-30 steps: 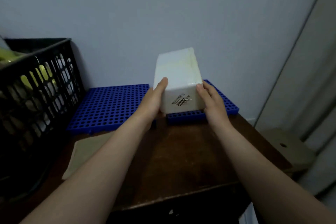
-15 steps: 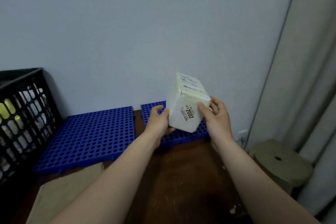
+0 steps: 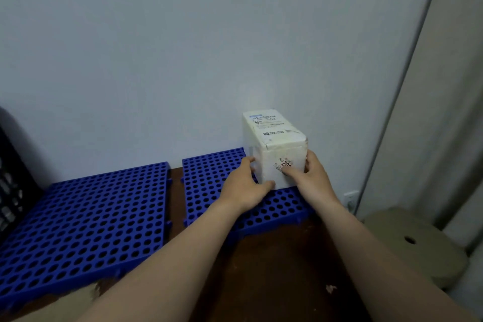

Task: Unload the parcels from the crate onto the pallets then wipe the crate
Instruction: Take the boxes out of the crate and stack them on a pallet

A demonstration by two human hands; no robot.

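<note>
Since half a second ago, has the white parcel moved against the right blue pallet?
Yes. The white parcel has come down and back toward the wall, and now stands upright at the right pallet's far right corner.

Dim, cool, even light, soft shadows, no glare, slight softness, wide-angle bending at edges

Pale blue-grey wall (image 3: 183, 47), dark wooden table (image 3: 274, 269), beige curtain (image 3: 449, 86) at right
</note>
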